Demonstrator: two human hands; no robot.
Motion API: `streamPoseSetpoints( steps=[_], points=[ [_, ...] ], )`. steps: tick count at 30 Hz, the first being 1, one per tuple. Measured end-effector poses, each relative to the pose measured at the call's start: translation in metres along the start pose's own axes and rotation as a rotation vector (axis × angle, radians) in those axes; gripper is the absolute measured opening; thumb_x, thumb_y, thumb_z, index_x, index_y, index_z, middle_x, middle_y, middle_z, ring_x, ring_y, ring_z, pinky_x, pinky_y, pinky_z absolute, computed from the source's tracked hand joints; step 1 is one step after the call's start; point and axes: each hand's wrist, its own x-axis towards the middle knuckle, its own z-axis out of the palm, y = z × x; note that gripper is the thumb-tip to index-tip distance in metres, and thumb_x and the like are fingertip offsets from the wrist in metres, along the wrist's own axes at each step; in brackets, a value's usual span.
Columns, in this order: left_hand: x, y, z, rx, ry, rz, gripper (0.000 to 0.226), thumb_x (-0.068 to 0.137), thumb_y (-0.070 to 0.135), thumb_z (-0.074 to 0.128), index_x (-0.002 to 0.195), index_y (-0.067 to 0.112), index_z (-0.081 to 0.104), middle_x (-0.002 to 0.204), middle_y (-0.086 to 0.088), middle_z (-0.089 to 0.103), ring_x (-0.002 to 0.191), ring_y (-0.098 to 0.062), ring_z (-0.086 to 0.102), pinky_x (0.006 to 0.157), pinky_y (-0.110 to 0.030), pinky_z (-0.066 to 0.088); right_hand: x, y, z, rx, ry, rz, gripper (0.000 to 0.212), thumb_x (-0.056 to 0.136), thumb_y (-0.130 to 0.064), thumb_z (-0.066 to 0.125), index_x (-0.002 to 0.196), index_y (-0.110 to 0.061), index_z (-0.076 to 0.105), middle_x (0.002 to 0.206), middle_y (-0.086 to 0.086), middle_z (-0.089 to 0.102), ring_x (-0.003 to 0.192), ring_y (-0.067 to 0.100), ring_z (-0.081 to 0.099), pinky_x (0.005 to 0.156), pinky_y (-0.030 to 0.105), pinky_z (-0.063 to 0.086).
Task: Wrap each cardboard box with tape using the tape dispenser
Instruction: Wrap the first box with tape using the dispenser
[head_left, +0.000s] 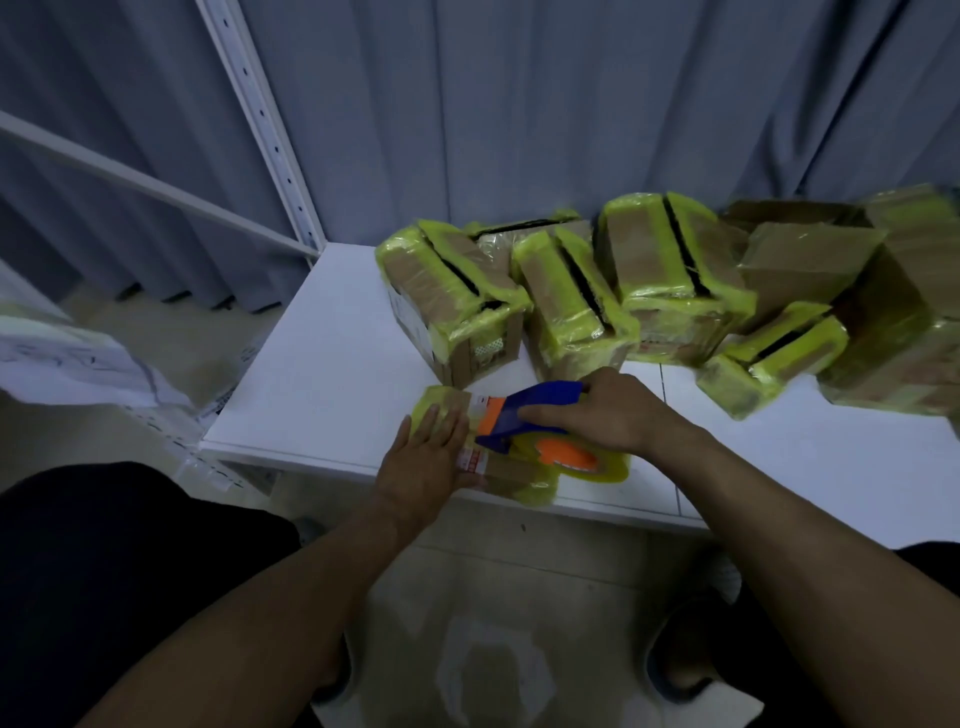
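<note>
A small cardboard box (511, 475) with yellow tape on it lies at the front edge of the white table (322, 374). My left hand (426, 462) lies flat on its left end, fingers straight, pressing it down. My right hand (608, 415) grips the blue and orange tape dispenser (530, 415), which rests on top of the box. Its roll of yellow tape (608, 467) sticks out to the right under my wrist.
Several cardboard boxes (457, 291) wrapped in yellow tape are piled along the back of the table, up to the right edge (883, 291). A white shelf frame (260, 114) and grey curtain stand behind. Papers (78, 364) lie at the left.
</note>
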Motion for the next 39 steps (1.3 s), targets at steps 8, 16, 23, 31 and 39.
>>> streamPoseSetpoints(
  steps=[8,16,23,31,39],
  points=[
    [0.002,0.004,0.001,0.025,0.039,0.038,0.094,0.088,0.073,0.037,0.159,0.020,0.003,0.167,0.002,-0.001,0.153,-0.021,-0.005,0.122,-0.042,-0.002,-0.013,0.016,-0.011,-0.003,0.002,-0.008,0.065,0.067,-0.082,0.070,0.070,-0.018,0.061,0.072,0.004,0.064,0.067,0.017,0.062,0.058,0.027,0.041],
    [0.002,0.001,-0.003,0.059,0.061,0.075,0.089,0.088,0.073,0.030,0.159,0.020,0.014,0.166,0.003,0.006,0.153,-0.021,0.005,0.120,-0.043,-0.008,-0.007,0.014,-0.017,-0.015,-0.046,0.046,0.077,0.056,-0.089,0.067,0.077,-0.015,0.064,0.076,0.003,0.065,0.067,0.016,0.062,0.058,0.027,0.041],
    [-0.006,-0.020,-0.001,0.148,0.041,0.120,0.084,0.084,0.070,0.022,0.137,0.016,0.059,0.144,-0.002,0.054,0.131,-0.026,0.054,0.117,-0.052,0.009,0.001,0.009,0.012,-0.029,-0.040,0.059,0.084,0.060,-0.090,0.066,0.095,-0.014,0.066,0.084,0.003,0.067,0.077,0.016,0.066,0.059,0.027,0.043],
    [-0.007,-0.013,-0.001,0.000,0.012,0.135,0.122,0.060,0.091,-0.022,0.159,0.025,0.004,0.165,0.005,-0.004,0.153,-0.021,-0.002,0.122,-0.047,-0.003,0.003,0.001,0.022,-0.018,-0.009,0.075,0.076,0.070,-0.082,0.069,0.105,-0.014,0.065,0.086,0.000,0.066,0.078,0.014,0.064,0.056,0.025,0.040],
    [0.000,-0.004,0.006,-0.102,0.039,0.099,0.122,0.060,0.095,-0.013,0.158,0.029,0.014,0.166,0.003,0.002,0.153,-0.020,0.001,0.122,-0.043,0.001,-0.008,0.007,0.018,-0.005,-0.034,0.054,0.067,0.073,-0.077,0.069,0.100,-0.016,0.068,0.088,0.001,0.070,0.079,0.015,0.067,0.063,0.027,0.048]
  ],
)
